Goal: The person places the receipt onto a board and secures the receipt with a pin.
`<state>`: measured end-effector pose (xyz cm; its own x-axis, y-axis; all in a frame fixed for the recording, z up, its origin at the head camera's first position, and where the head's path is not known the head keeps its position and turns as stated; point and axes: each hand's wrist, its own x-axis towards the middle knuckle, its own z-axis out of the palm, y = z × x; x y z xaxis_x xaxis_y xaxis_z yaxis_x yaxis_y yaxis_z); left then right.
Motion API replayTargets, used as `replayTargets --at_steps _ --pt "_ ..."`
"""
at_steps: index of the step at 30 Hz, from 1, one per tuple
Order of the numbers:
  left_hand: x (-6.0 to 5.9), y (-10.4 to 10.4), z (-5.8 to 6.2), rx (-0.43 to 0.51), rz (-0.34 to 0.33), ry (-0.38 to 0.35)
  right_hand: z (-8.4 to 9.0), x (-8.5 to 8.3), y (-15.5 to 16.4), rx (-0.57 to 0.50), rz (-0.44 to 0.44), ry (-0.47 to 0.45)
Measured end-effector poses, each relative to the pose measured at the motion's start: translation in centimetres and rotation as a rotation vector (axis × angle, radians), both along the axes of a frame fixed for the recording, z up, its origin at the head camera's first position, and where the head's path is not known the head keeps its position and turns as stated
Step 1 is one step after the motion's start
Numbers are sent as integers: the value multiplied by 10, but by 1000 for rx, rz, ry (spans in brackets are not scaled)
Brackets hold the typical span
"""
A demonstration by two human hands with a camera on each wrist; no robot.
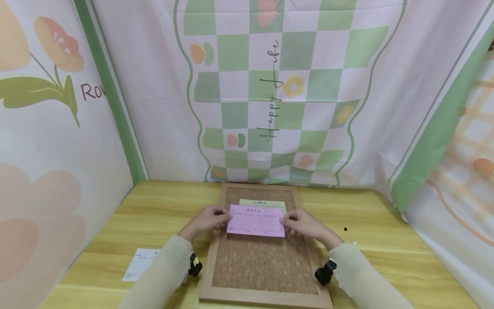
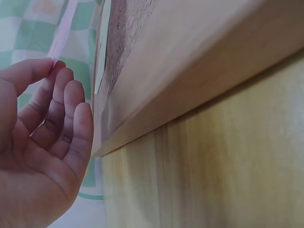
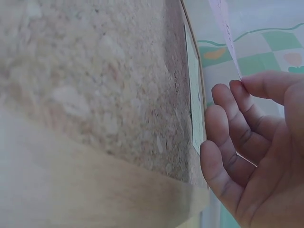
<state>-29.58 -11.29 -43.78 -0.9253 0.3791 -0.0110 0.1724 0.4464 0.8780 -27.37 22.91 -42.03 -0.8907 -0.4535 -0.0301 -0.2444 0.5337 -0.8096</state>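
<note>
A pink printed form (image 1: 255,221) is held up over the cork board (image 1: 266,266) by both hands. At its left edge, my left hand (image 1: 210,218) pinches the paper between thumb and index finger. The right hand (image 1: 302,224) pinches the opposite edge the same way. In the wrist views the other fingers of the left hand (image 2: 52,137) and of the right hand (image 3: 251,142) are loosely bent beside the pinch. Behind the pink sheet a yellow-green form (image 1: 262,202) lies on the cork, mostly hidden in the head view.
A white form (image 1: 140,262) lies on the wooden table (image 1: 154,199) at the left, partly under the left sleeve. To the right of the board are a small black piece (image 1: 345,229) and a small white piece (image 1: 354,243). A patterned curtain (image 1: 162,107) hangs behind the table.
</note>
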Motion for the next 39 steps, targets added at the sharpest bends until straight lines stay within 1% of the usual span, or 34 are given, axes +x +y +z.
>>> replayTargets --at_steps 10,16,22,26,32,39 --pt "1 5 4 -69 -18 25 5 6 2 23 -56 -31" --pt "1 8 6 -140 -26 68 4 6 2 65 -76 -30" --pt "1 11 5 -189 -38 85 2 4 3 101 -60 -4" --pt "2 13 6 -208 -51 96 1 3 4 109 -43 -7" --pt "3 15 6 -217 -49 82 -2 1 4 126 -28 -10" --pt "5 18 6 -212 -42 62 -2 2 4 140 -21 -3"
